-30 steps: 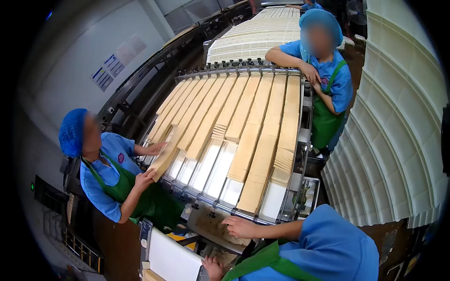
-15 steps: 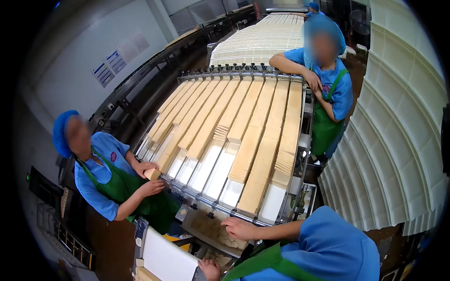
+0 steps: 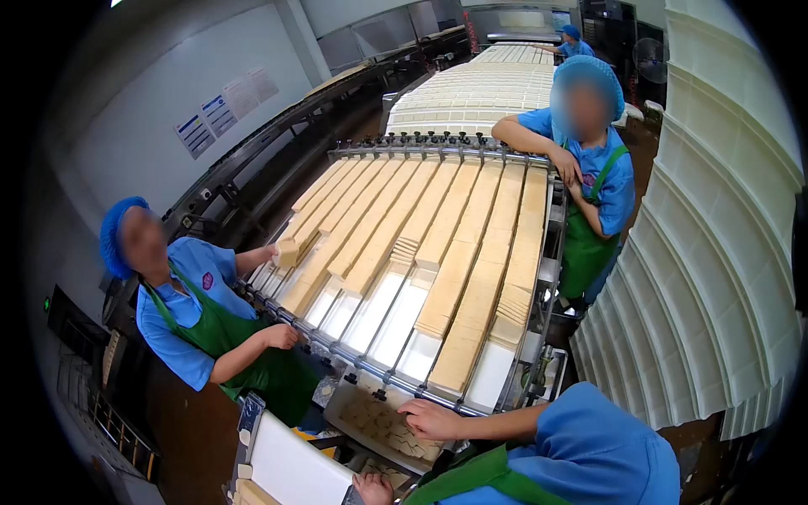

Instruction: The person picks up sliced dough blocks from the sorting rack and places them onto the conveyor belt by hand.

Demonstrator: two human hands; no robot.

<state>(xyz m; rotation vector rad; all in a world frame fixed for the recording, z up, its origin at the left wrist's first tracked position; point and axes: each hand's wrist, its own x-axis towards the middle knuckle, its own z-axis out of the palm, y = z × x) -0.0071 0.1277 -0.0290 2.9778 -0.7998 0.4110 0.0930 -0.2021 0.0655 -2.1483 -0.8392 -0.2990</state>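
Note:
My right hand (image 3: 429, 418) hangs over the rim of a bin (image 3: 358, 398) of pale scraps (image 3: 383, 421), just below the table's front metal rail (image 3: 379, 364). Its fingers are loosely bent and apart, with nothing seen in them. Low in view, my left hand (image 3: 372, 487) rests at the right edge of a white board (image 3: 295, 463), fingers apart and partly cut off by the frame. Beyond the rail, long pale-yellow blocks (image 3: 461, 353) lie in rows between thin metal dividers, some with cut slices (image 3: 513, 305) at their near ends.
At the left, a co-worker (image 3: 194, 295) holds a short pale block (image 3: 288, 251) at the table's side. Another co-worker (image 3: 593, 177) leans on the far right corner. Stacked white ribbed panels (image 3: 673, 252) stand along the right. A further person (image 3: 576, 42) is at the back.
The co-worker at the left has moved one hand up along the table's side with a short block; the other hand has left the rail corner. My hands have barely moved; the view shifted slightly.

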